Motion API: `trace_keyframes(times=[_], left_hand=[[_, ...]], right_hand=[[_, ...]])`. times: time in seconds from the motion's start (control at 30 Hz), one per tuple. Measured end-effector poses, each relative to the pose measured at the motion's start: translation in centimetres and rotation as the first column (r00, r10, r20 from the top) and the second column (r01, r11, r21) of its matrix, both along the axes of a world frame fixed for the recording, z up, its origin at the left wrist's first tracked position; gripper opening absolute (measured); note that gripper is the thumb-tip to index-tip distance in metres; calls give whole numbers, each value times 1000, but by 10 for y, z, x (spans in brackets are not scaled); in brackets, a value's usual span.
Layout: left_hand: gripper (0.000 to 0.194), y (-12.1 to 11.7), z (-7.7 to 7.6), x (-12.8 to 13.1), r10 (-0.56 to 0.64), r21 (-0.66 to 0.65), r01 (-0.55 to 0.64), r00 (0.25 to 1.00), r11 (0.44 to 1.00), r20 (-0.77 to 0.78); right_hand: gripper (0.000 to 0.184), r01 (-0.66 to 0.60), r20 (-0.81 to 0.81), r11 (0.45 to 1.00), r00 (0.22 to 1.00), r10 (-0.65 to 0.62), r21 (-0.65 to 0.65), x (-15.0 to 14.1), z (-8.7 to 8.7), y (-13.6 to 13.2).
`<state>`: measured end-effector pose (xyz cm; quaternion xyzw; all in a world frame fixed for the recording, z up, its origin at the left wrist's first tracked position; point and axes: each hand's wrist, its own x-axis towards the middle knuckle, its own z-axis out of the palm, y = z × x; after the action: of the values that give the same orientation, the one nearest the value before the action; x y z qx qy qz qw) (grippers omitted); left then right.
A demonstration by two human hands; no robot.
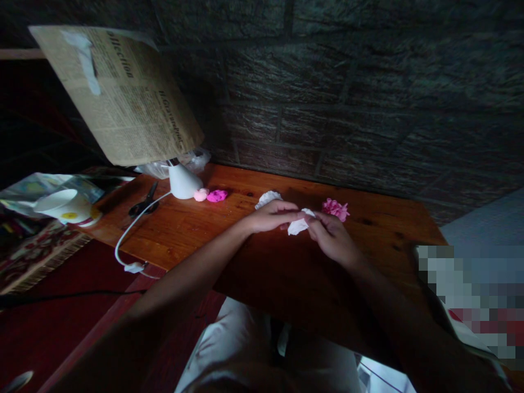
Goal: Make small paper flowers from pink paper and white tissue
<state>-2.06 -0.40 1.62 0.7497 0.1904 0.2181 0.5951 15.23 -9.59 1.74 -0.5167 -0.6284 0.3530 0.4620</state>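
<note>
- White crumpled piece (301, 222): above the worktop (188, 229), toward its back edge.
- Left hand (272, 216), right hand (332, 236): fingers pinched on opposite sides of it.
- Best pinch lightly; thin-looking folds probably crush easily.
- Avoid brushing the pink ruffled clump (335, 209) behind.

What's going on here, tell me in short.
The left hand and right hand hold a crumpled white piece between them above the wooden table; its material is hard to tell. A second white piece shows just beyond the left hand, and a ruffled pink piece beyond the right. Two pink lumps sit by the base of the lamp, with black scissors lying to its left.
</note>
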Motion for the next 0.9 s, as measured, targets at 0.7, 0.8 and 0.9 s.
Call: trace_keyframes(times=[0.7, 0.8, 0.9], left_hand=[[46, -8, 2, 5, -23, -103, 29, 998, 994, 61], [47, -7, 2, 5, -15, -84, 19, 999, 996, 49], [46, -2, 2, 2, 18, 23, -18, 1000, 1000, -14]], right_hand=[[56, 24, -91, 999, 995, -28, -41, -1, -9, 2], [54, 6, -79, 999, 997, -10, -44, 0, -4, 2], [56, 55, -52, 997, 997, -58, -48, 4, -2, 3]])
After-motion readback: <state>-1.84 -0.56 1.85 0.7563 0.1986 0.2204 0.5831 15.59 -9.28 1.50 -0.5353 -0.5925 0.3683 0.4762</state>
